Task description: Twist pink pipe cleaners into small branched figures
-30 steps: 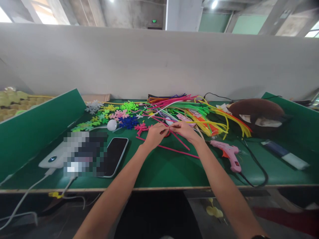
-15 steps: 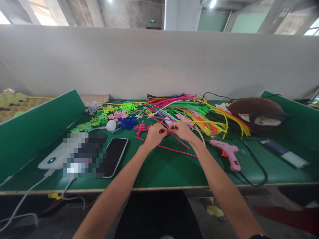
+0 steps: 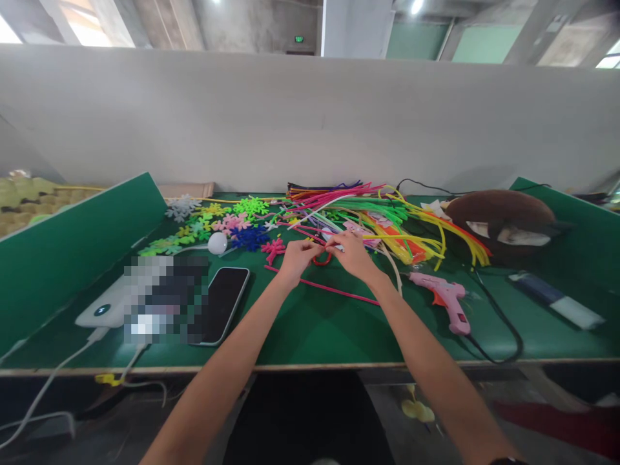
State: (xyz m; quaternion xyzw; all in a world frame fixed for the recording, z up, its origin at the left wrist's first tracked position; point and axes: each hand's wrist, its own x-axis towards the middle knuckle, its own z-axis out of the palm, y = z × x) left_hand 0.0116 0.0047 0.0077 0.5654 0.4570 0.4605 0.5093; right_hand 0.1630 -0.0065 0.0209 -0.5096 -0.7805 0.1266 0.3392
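My left hand (image 3: 296, 259) and my right hand (image 3: 352, 255) meet over the middle of the green table, fingertips pinched together almost touching. Between them they hold a thin pink pipe cleaner; its gripped part is mostly hidden by the fingers. Just under the fingertips shows a small red loop (image 3: 322, 262), whose kind I cannot make out. Nearer to me, a long pink pipe cleaner (image 3: 339, 292) lies across the tabletop below both hands. A pink branched pipe-cleaner piece (image 3: 274, 249) rests left of my left hand.
Behind the hands lies a pile of colourful pipe cleaners (image 3: 349, 200). Fuzzy snowflakes (image 3: 249, 239) and a white ball (image 3: 217, 243) are at left, near a phone (image 3: 225, 303) and a power bank (image 3: 109, 307). At right are a pink glue gun (image 3: 448, 297) with its cord and a brown cushion-like object (image 3: 498, 216).
The pink strand that stuck out toward the lower right no longer shows there. My fingers have lifted slightly, and the red loop below them shows more clearly.
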